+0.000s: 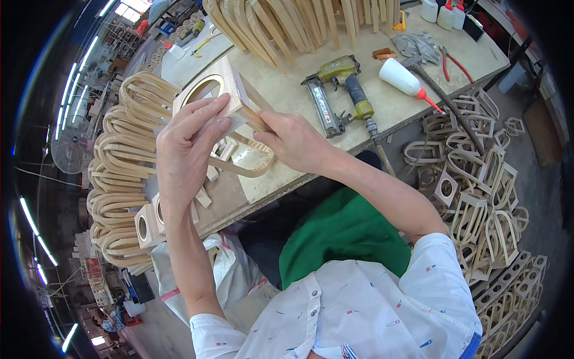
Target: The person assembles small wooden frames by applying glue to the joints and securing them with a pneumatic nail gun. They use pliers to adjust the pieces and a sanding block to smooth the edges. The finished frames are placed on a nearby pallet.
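Observation:
Above the bench's near edge, my left hand (186,140) grips a pale wooden block (233,87) with a large round hole through its face. Its fingers lie over the near side of the block, thumb below the hole. A bent, U-shaped wooden frame (239,171) extends from the block, its curved end toward me. My right hand (290,140) is closed on the frame's side strip beside the block, thumb and fingers pinching it. My left hand partly hides where frame and block meet. Small wooden pieces (204,197) lie on the bench beneath.
On the bench (269,185) lie a green nail gun (344,84), a white glue bottle (399,76), a hammer (442,93), red-handled pliers (447,64) and a grey cloth (417,46). Bent frames (122,155) line the left; more (293,27) stand behind. Finished-looking frames (478,185) pile up at right.

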The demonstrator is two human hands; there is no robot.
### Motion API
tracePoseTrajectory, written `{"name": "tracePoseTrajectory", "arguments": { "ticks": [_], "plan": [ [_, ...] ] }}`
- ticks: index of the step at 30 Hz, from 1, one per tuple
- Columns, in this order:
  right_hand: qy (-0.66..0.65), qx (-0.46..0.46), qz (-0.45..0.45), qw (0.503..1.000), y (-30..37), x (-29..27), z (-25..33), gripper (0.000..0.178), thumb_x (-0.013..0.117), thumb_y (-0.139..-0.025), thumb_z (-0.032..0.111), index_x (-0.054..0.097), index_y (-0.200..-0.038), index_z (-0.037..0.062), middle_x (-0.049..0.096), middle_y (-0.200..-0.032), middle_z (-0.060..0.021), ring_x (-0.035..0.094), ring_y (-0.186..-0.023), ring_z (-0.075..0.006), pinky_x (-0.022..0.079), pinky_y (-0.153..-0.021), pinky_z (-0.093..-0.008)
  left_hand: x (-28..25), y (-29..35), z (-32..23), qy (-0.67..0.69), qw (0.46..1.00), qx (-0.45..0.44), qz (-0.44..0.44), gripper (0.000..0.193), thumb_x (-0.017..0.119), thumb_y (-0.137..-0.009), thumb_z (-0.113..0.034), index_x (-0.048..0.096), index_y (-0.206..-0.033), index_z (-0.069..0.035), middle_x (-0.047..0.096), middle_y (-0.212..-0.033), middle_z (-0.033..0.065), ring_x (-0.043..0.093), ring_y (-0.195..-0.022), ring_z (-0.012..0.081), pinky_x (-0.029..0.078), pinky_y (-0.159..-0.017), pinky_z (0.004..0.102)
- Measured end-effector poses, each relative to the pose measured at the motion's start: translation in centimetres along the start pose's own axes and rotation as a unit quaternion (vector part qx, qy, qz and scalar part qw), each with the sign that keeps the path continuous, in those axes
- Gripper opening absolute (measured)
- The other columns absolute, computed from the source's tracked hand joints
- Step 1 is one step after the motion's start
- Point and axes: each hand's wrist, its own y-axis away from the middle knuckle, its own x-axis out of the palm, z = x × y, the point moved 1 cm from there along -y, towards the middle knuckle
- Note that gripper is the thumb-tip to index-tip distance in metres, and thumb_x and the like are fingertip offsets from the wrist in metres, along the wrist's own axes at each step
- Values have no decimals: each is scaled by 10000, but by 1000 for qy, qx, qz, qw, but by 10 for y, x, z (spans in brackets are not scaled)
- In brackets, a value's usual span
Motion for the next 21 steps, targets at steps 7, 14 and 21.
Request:
{"name": "tracePoseTrajectory", "arguments": {
  "ticks": [7,14,21],
  "plan": [
    [8,11,10,1000,0,-1,2,207,594,-873,142,509,-868,-47,574,-767,-251,565,-743,-433,424,-642,-468,1,2,0,12,1000,-4,-5,286,675,-815,-28,679,-1101,-23,665,-1035,90,624,-885,128,498,-750,257],
    [12,20,19,1000,0,-1,6,232,594,-885,161,488,-846,-41,560,-744,-236,554,-709,-414,412,-626,-453,-5,1,2,-60,997,52,-3,280,700,-802,-67,690,-1080,-34,680,-1023,118,650,-862,163,502,-728,271],
    [34,38,32,998,0,-2,5,220,595,-889,166,507,-891,-36,578,-760,-214,570,-702,-372,427,-632,-424,-1,1,2,-47,998,36,-17,260,707,-799,-81,696,-1054,-30,688,-1004,116,656,-836,169,503,-733,275]
  ]
}}
